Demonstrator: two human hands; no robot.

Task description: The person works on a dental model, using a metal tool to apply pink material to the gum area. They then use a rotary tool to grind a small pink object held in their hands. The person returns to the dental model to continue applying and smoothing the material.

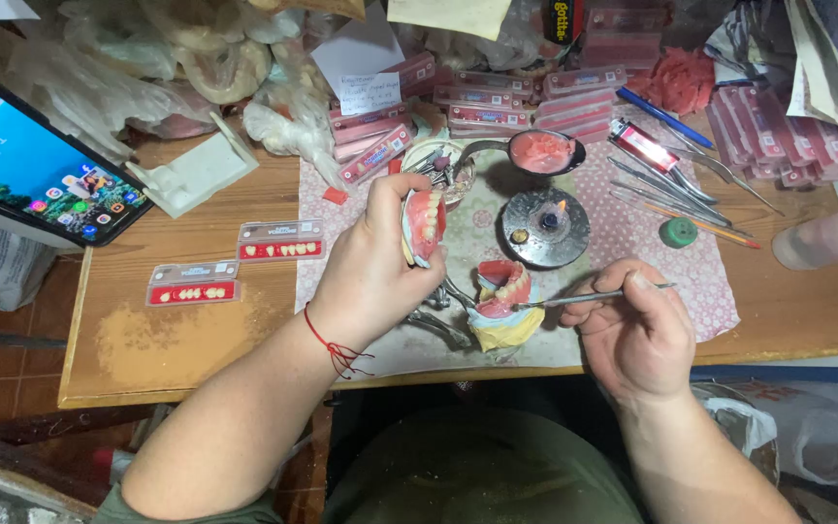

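Gripped upright in the left hand [372, 272] was a pink denture [427, 222], while the right hand [635, 335] pinched a thin metal tool [594, 297], its tip seemingly touching the lower model [502, 291] on the mat [632, 243].

Single view: head-mounted camera, above seated person, facing steeply down and forward.

Near range: both forearms enter from bottom edge; left hand [372, 267] and right hand [637, 335] sit in centre of frame, close to lens.

Wooden surface [157, 344] fills middle band, its near edge running across lower third; lap and floor visible below it.

Far edge of surface, with piled clutter, reaches top of frame.

Smartphone [36, 165] cut by left edge.

No second view; no overlap to report.
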